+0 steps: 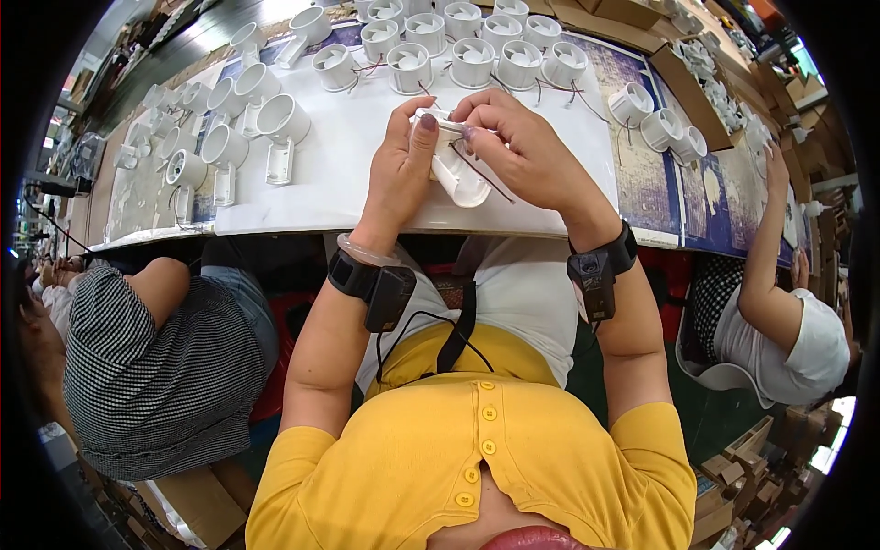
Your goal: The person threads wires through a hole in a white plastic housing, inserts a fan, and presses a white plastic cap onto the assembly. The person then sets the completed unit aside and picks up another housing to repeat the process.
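Observation:
Both hands are raised just over the near edge of the white tabletop, working on a white plastic fan housing with a rounded, hollow end pointing toward me. My left hand grips its left side, thumb pressed on top. From the right, my right hand pinches at the upper, narrow part with thumb and fingertips. A thin dark wire trails from the part below my right fingers. The fingers hide much of the upper part, so its inside cannot be made out.
Several white round housings with fan blades and loose wires stand at the back. More white rings with handles lie on the left. An open cardboard box holds white parts at right. Co-workers sit on the left and right.

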### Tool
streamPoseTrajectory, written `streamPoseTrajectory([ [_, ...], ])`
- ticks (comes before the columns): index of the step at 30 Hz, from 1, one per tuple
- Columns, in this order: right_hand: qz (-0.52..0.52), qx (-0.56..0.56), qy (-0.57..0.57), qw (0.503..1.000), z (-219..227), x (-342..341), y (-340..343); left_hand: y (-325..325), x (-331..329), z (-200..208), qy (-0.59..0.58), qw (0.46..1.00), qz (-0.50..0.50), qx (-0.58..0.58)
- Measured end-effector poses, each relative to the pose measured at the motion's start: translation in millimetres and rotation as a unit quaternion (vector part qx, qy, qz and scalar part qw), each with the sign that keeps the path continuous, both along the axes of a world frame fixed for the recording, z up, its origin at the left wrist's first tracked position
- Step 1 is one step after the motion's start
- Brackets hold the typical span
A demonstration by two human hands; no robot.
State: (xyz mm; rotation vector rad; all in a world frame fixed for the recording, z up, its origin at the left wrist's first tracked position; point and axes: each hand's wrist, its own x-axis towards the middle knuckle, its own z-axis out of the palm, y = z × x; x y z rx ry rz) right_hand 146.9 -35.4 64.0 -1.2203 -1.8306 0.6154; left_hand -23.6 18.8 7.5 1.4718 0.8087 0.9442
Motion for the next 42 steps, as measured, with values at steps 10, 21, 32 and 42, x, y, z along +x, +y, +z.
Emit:
streamPoseTrajectory([
  [10, 0.026, -0.039, 0.044, 0.998, 5.8, 4.1, -3.5, -7.6, -7.5, -1.7, 0.019, 0.956, -0.034, 0.29],
  [21, 0.063, 0.031, -0.001, 0.998, 16.5, 3.4, -3.9, -10.5, -1.9, -8.8, 0.0, 0.973, -0.032, 0.23],
  [32, -0.028, -0.08, -0.124, 0.989, 27.4, 10.8, -5.8, -11.6, -4.9, -1.4, 0.078, 0.941, 0.028, 0.328],
  [42, -0.067, -0.07, -0.174, 0.98, 23.8, 3.4, -7.8, -15.2, -1.7, -1.8, 0.118, 0.927, 0.069, 0.349],
])
